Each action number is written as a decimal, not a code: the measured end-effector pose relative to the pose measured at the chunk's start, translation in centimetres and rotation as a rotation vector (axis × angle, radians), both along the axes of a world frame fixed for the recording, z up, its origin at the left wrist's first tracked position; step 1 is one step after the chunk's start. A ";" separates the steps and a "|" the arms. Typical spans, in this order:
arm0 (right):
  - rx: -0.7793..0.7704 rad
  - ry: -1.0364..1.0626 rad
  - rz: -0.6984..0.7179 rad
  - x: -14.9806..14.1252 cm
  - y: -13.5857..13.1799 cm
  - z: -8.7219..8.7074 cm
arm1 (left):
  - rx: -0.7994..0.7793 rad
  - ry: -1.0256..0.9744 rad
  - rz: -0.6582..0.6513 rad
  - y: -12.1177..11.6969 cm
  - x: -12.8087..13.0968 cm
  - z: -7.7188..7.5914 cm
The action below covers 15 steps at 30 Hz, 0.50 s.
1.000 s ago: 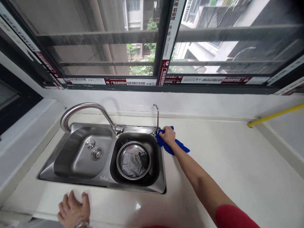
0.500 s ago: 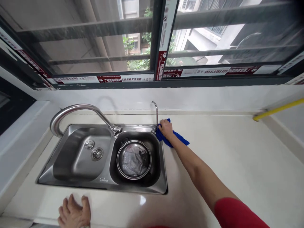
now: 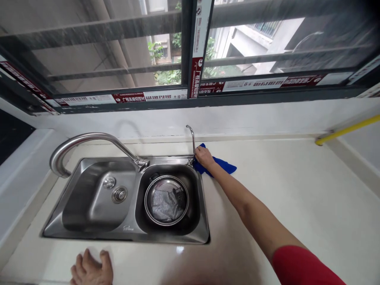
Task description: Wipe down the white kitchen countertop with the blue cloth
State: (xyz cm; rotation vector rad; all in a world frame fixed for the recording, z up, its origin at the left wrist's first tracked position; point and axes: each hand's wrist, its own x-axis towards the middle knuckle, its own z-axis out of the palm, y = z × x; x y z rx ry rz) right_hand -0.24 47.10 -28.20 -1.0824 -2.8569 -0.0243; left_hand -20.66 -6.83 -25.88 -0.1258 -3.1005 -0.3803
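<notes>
My right hand [image 3: 204, 156] is closed on a blue cloth [image 3: 223, 165] at the back right corner of the steel double sink [image 3: 130, 221]. Part of the cloth is bunched under my fingers and part trails to the right over the pale countertop [image 3: 282, 190]. Right beside the hand rises a thin curved spout [image 3: 191, 136], close to the fingers. My left hand [image 3: 92, 271] rests on the counter's front strip, fingers spread, holding nothing. In the right basin sits a round metal strainer [image 3: 166, 219] with a crumpled grey item [image 3: 164, 202] in it.
A large curved faucet [image 3: 89, 136] arches over the left basin, which has a drain [image 3: 119, 194]. Behind the counter runs a white wall [image 3: 261, 118] below a dark window frame [image 3: 267, 93]. A yellow pipe [image 3: 347, 130] comes in at the right.
The view has shifted slightly, so the sink sits a little further left. My right hand stays on the cloth by the thin spout, and my left hand remains on the counter.
</notes>
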 end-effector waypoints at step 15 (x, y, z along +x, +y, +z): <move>-0.018 -0.019 0.243 -0.8 2.3 0.4 | -0.011 0.039 -0.012 0.4 0.0 -0.2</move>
